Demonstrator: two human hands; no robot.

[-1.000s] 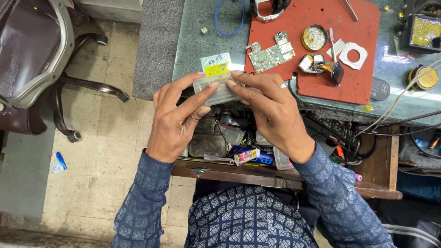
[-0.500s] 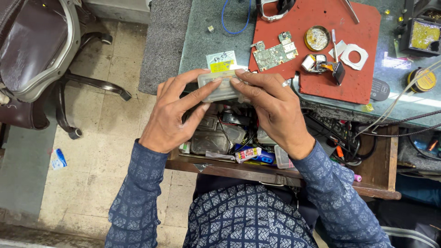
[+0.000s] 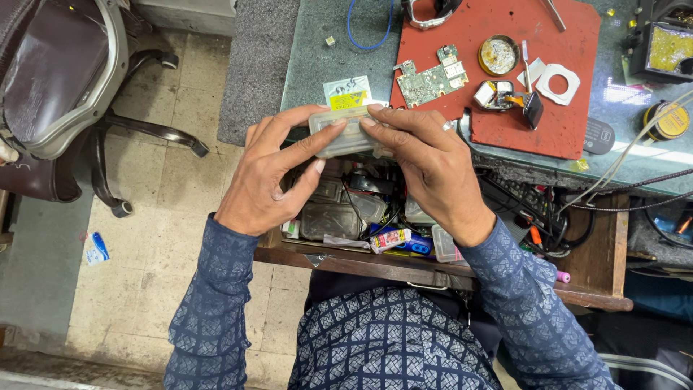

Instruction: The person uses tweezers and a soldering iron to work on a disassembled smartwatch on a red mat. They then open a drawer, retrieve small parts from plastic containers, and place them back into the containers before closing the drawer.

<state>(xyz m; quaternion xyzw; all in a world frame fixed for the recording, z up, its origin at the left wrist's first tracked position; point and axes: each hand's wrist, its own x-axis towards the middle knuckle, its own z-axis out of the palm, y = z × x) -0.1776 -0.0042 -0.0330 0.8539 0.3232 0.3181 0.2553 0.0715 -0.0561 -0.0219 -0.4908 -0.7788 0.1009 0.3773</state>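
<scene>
Both of my hands hold a small clear plastic box above an open wooden drawer. My left hand grips its left end, thumb and fingers wrapped around it. My right hand covers the right end, fingertips pressing on the lid. Just beyond the box a small white and yellow label lies on the grey-green desk top. The drawer below holds several clear boxes, cables and small tubes.
A red work mat carries a green circuit board, a round tin, a white ring piece and small parts. A brown office chair stands at the left on the tiled floor. Cables trail at the right.
The view has shifted slightly; my hands keep hold of the clear box and have adjusted their fingers on it, staying above the drawer.
</scene>
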